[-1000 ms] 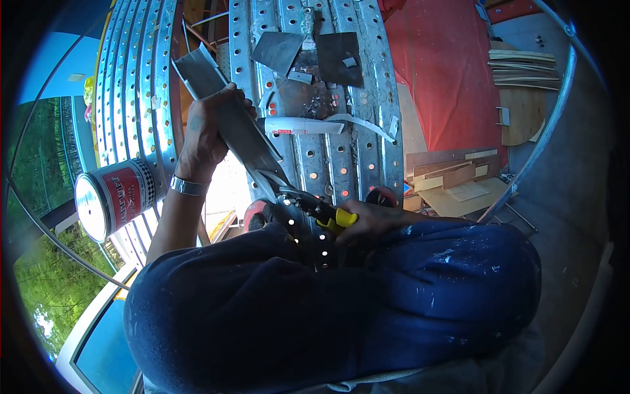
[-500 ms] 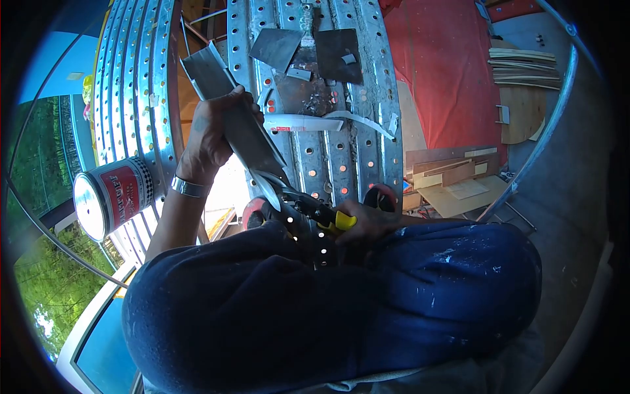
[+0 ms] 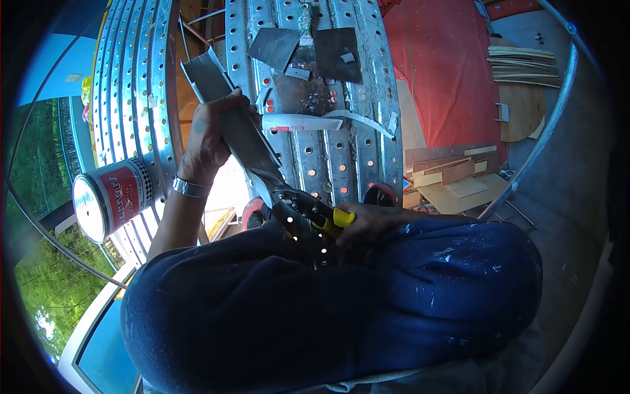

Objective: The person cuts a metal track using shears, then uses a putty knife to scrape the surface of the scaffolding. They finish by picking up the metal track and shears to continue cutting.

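Observation:
My left hand (image 3: 209, 134) is wrapped round a grey sheet-metal channel (image 3: 239, 131), which slants down to the right above my knees. At its lower end the metal is bent and split into a curled flap (image 3: 264, 187). The jaws of a pair of tin snips (image 3: 308, 205) meet that end; I cannot make out how deep they sit. My right hand (image 3: 367, 222) grips the snips by their yellow handles, its fingers partly hidden. Beyond the channel, a white tube with red print (image 3: 302, 123) lies on the perforated metal planks (image 3: 348, 157).
Two dark metal plates (image 3: 336, 56), a brush (image 3: 306, 26) and small metal offcuts (image 3: 297, 73) lie ahead on the planks. A paint can (image 3: 121, 197) stands at left. At right are a red sheet (image 3: 433, 79), wood pieces (image 3: 459, 180) and a curved pipe (image 3: 558, 125).
The lower end of the channel and its curled flap have shifted slightly up and left. The snips' yellow handles have moved a little. My left hand keeps its hold.

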Available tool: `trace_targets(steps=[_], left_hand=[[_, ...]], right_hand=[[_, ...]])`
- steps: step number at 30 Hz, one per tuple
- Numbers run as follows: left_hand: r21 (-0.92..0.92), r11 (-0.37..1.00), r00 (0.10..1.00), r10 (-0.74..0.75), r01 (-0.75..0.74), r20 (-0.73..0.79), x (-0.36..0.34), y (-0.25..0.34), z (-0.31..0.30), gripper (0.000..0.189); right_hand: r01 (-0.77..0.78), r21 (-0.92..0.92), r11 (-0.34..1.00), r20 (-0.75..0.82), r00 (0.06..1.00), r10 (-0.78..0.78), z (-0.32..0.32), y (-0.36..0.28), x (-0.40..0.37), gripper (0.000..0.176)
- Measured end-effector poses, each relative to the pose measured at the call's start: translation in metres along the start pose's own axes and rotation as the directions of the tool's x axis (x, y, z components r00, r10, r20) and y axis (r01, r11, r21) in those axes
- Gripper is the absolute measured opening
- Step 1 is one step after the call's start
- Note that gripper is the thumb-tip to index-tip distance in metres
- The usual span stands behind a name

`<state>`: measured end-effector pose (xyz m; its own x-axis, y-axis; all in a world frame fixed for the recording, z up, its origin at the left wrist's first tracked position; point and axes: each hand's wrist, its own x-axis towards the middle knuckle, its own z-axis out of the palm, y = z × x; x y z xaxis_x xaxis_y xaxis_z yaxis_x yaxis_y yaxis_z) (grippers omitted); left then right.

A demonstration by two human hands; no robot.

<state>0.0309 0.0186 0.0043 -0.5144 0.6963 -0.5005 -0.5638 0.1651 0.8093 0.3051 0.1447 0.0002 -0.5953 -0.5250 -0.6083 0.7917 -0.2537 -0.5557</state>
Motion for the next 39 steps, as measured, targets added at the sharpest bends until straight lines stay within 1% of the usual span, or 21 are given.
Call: trace_targets(steps=[3,6,8,9,12,15,18,19,20,22,23,24,27,28,29,30,32,33,35,37,39], left_hand=[[-0.05,0.998,0.998,-0.038,0.036,-0.049,0.001,0.002,0.006,0.018],[-0.087,0.995,0.997,-0.054,0.049,-0.063,0.001,0.004,0.009,0.018],[-0.129,0.989,0.992,-0.085,0.073,-0.09,0.002,0.006,0.008,0.018],[-0.093,0.995,0.996,-0.053,0.046,-0.068,0.002,0.004,0.009,0.018],[0.001,1.0,1.0,0.018,-0.018,-0.018,0.002,-0.002,0.012,0.018],[0.063,0.997,0.999,0.042,-0.042,0.004,0.002,-0.004,0.008,0.017],[0.085,0.995,0.998,0.049,-0.053,0.047,0.001,-0.002,0.007,0.018],[0.084,0.995,0.997,0.04,-0.045,0.06,0.001,-0.003,0.007,0.019],[0.074,0.997,0.998,0.0,-0.004,0.055,0.0,-0.003,0.008,0.019],[0.042,0.993,0.993,-0.109,0.108,0.032,-0.001,0.001,0.016,0.02],[0.019,0.984,0.984,-0.177,0.177,0.015,0.0,0.003,0.019,0.02],[0.003,0.998,0.988,-0.057,0.058,0.144,0.008,-0.012,0.006,0.019],[-0.269,0.953,0.99,-0.13,0.138,0.047,0.02,-0.006,0.006,0.018],[-0.111,0.993,0.992,0.058,-0.045,0.112,0.019,-0.004,-0.002,0.021],[-0.189,0.973,0.989,0.139,-0.129,0.04,0.017,-0.004,-0.004,0.021],[-0.259,0.942,0.977,0.212,-0.214,-0.036,0.012,0.0,-0.003,0.022],[-0.463,0.853,0.97,0.216,-0.242,-0.111,0.026,-0.005,-0.025,0.022],[-0.421,0.851,0.95,0.273,-0.313,-0.153,0.023,-0.003,-0.024,0.021],[-0.331,0.829,0.891,0.395,-0.451,-0.225,0.016,0.003,-0.019,0.019],[-0.323,0.798,0.853,0.414,-0.508,-0.318,0.019,0.006,-0.02,0.019],[-0.275,0.809,0.839,0.425,-0.52,-0.339,0.015,0.005,-0.021,0.019]], right_hand=[[-0.008,0.041,0.999,0.073,0.997,0.005,0.0,0.0,0.001,0.045],[-0.046,0.018,0.999,-0.035,0.998,0.046,0.005,-0.013,-0.01,0.049],[-0.039,0.031,0.999,-0.052,0.998,0.04,0.005,-0.007,-0.007,0.051],[-0.035,0.042,0.999,-0.059,0.998,0.038,0.005,-0.004,-0.005,0.052],[-0.083,-0.022,0.996,0.014,0.996,0.083,0.001,-0.005,-0.001,0.056],[-0.078,-0.118,0.99,-0.156,0.986,0.059,-0.001,0.03,0.012,0.056],[-0.055,-0.231,0.971,-0.182,0.983,0.012,-0.005,0.038,0.017,0.056],[0.0,-0.26,0.966,-0.204,0.977,-0.054,-0.004,0.042,0.019,0.055],[0.052,-0.288,0.956,-0.224,0.967,-0.12,-0.001,0.049,0.02,0.055],[0.074,-0.336,0.939,-0.171,0.976,-0.138,0.0,0.039,0.021,0.054],[0.045,-0.358,0.933,-0.1,0.991,-0.086,-0.007,0.029,0.021,0.053],[0.039,-0.341,0.939,-0.06,0.996,-0.064,-0.007,0.023,0.021,0.052],[0.058,-0.212,0.975,-0.005,0.998,-0.061,-0.007,0.015,0.017,0.049],[0.081,-0.225,0.971,-0.037,0.995,-0.092,-0.009,0.025,0.017,0.048],[0.105,-0.238,0.966,-0.069,0.99,-0.124,-0.014,0.042,0.018,0.047],[0.108,-0.227,0.968,-0.094,0.987,-0.132,-0.015,0.04,0.015,0.046],[0.096,-0.178,0.979,-0.139,0.983,-0.121,-0.011,0.018,-0.001,0.044],[0.08,-0.141,0.987,-0.158,0.982,-0.103,-0.008,0.007,-0.009,0.044],[0.129,-0.062,0.99,-0.179,0.974,-0.138,-0.018,0.029,-0.001,0.043],[0.208,0.014,0.978,-0.195,0.96,-0.201,-0.021,0.033,0.001,0.042],[0.315,0.087,0.945,-0.208,0.934,-0.292,-0.021,0.03,0.003,0.039]])
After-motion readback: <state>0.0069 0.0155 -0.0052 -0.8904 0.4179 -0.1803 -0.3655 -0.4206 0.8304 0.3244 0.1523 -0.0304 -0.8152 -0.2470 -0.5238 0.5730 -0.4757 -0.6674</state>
